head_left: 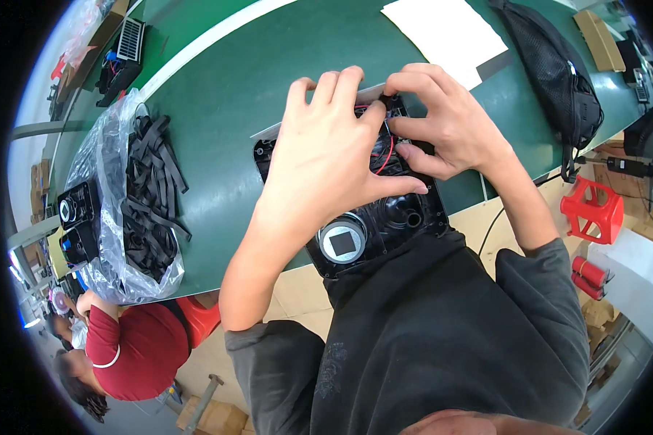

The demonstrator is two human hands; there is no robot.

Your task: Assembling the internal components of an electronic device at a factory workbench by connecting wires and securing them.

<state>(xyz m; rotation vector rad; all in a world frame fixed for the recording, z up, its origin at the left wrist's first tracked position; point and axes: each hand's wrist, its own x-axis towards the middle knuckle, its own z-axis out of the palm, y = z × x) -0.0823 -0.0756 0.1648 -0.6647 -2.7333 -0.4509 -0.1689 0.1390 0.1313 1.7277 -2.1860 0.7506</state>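
Note:
An opened black plastic housing lies at the table's near edge, against my dark shirt. A round speaker with a silver rim sits in its near left part, and red wires run through its middle. My left hand spreads over the housing, fingers apart and thumb stretched to the right, hiding much of the inside. My right hand is curled at the far right part, its fingertips close together by the wires and a small black part. Behind the hands shows the edge of a thin pale panel.
A clear plastic bag of black straps lies at left, beside another black speaker unit. White sheets and a black mesh bag lie far right. A red stool stands right; a person in red sits left.

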